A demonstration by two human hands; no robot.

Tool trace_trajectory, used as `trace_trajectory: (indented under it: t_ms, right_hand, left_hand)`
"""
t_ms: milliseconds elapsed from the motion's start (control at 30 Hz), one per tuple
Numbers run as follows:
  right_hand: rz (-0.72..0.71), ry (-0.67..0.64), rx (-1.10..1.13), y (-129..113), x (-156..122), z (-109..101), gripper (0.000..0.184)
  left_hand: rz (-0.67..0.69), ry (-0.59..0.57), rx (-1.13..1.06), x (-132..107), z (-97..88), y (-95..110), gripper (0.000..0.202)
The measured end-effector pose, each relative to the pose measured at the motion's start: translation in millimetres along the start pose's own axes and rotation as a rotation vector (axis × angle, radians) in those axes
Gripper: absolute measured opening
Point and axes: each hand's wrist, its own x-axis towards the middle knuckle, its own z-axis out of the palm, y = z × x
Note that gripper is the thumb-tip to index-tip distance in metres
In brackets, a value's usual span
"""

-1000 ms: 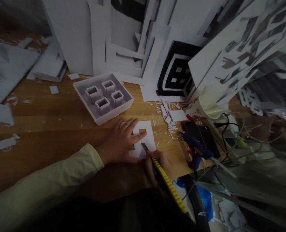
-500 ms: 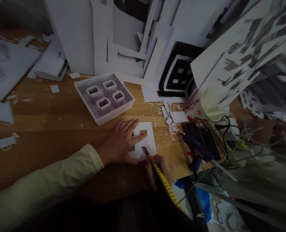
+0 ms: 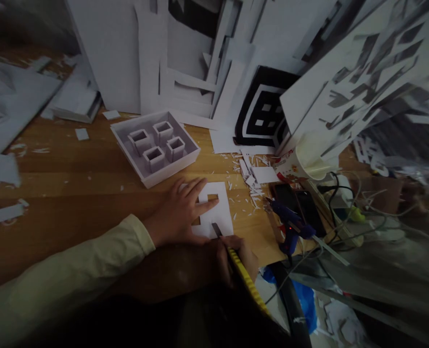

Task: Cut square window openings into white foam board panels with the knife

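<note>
A white foam board piece [image 3: 223, 208] with square cut-outs lies flat on the wooden table. My left hand [image 3: 181, 212] rests on it, palm down with fingers spread. Closed around a yellow utility knife [image 3: 244, 275], my right hand [image 3: 238, 256] is at the piece's near edge. The knife's dark blade [image 3: 217, 229] is tilted, its tip on the white surface near one cut-out. Just beyond my left hand stands a white box [image 3: 156, 147] holding several small square tubes. Part of the board is hidden under my left hand.
A blue glue gun [image 3: 290, 224] with a red light lies at the right, by dark phones [image 3: 306, 205] and tangled cables. Behind them stands a paper cup [image 3: 294, 164]. Scraps [image 3: 252, 179] litter the table [image 3: 72, 188]; large white boards [image 3: 116, 58] lean at the back.
The knife tip has moved slightly down along the board, toward me. My left hand stays in place on the piece. The view has shifted a little.
</note>
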Motion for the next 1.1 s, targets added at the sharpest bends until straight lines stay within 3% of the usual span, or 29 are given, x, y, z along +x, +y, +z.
trace_trajectory:
  t_ms: [100,300,1100]
  right_hand:
    - [0.01,0.134,0.06,-8.9,4.4,-3.4,0.004]
    - [-0.09,-0.055,0.003,-15.4,28.3,-8.1,0.004]
    - [-0.044,-0.135,-0.079,-7.5,24.5,-5.7,0.008]
  left_hand:
    - [0.001,-0.021,-0.002,0.0,-1.5,-0.2,0.093]
    - [0.001,-0.002,-0.002,-0.6,-0.7,-0.2,0.091]
    - [0.018,0.009,-0.003,-0.3,0.1,-0.7,0.091]
